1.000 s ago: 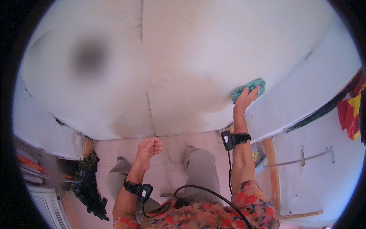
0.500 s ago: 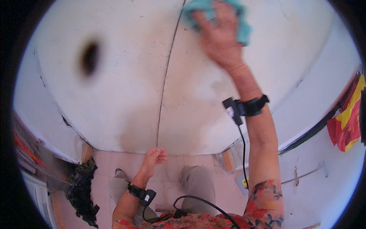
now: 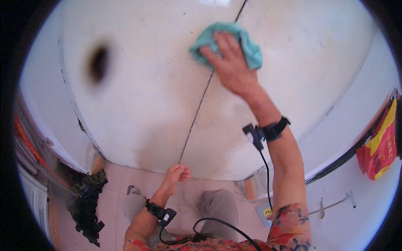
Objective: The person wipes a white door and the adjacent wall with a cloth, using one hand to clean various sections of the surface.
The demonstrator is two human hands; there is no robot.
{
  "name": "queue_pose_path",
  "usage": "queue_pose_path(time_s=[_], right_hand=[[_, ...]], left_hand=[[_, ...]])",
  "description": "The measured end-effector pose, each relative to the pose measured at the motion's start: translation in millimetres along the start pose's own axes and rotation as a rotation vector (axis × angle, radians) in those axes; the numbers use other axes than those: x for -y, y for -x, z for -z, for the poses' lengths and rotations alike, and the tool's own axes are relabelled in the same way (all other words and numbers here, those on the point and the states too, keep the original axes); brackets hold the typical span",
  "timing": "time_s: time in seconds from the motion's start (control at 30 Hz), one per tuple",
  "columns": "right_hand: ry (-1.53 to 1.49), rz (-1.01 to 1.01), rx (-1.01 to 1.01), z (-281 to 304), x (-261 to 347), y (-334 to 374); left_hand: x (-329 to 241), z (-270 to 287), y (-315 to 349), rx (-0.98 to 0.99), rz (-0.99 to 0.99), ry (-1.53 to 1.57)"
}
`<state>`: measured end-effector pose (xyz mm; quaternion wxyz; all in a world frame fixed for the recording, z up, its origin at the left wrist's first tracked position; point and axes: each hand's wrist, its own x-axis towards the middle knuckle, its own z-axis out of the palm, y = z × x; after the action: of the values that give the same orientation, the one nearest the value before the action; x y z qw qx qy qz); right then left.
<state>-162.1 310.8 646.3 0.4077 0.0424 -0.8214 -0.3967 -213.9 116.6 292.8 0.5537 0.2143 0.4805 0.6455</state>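
Note:
A teal cloth [image 3: 252, 53] lies bunched against a large white double-panel surface [image 3: 142, 96], across the dark seam [image 3: 197, 113] between its two halves. My right hand [image 3: 234, 69] presses the cloth from above, fingers bent over it and arm stretched far forward. Low in the view, my left hand [image 3: 176, 175] is curled into a loose fist near the bottom edge of the panels, and nothing shows in it. Each wrist wears a black strap with a small cabled device. Brownish smudges mark the lower part of the panels.
Pinkish floor tiles [image 3: 121, 180] lie below the panels, with my legs over them. Dark crumpled material [image 3: 86, 209] is on the floor at left. A red and yellow bag [image 3: 381, 146] hangs at right, above a thin metal bar [image 3: 331, 205] on the white wall.
My right hand has brought the cloth nearer and to the left, onto the seam. My left hand stays closed at nearly the same place. The view has shifted slightly.

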Motion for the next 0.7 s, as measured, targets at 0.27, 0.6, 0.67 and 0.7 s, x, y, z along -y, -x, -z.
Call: queue_pose_path(time_s=[0.27,0.6,0.67,0.7], right_hand=[[0.515,-0.418,-0.328,52.4,-148.7,-11.2],[0.446,-0.568,-0.48,18.9,-126.7,4.1],[0.458,-0.384,-0.472,5.0,-100.4,-37.4],[0.441,-0.314,-0.444,0.0,-81.0,-60.2]], left_hand=[[-9.4,-4.9,6.2,0.001,-0.044,0.058],[-6.3,5.2,15.4,0.066,-0.02,0.046],[-11.6,7.0,16.3,0.036,-0.023,0.042],[-11.2,8.1,14.9,0.042,-0.044,0.043]])
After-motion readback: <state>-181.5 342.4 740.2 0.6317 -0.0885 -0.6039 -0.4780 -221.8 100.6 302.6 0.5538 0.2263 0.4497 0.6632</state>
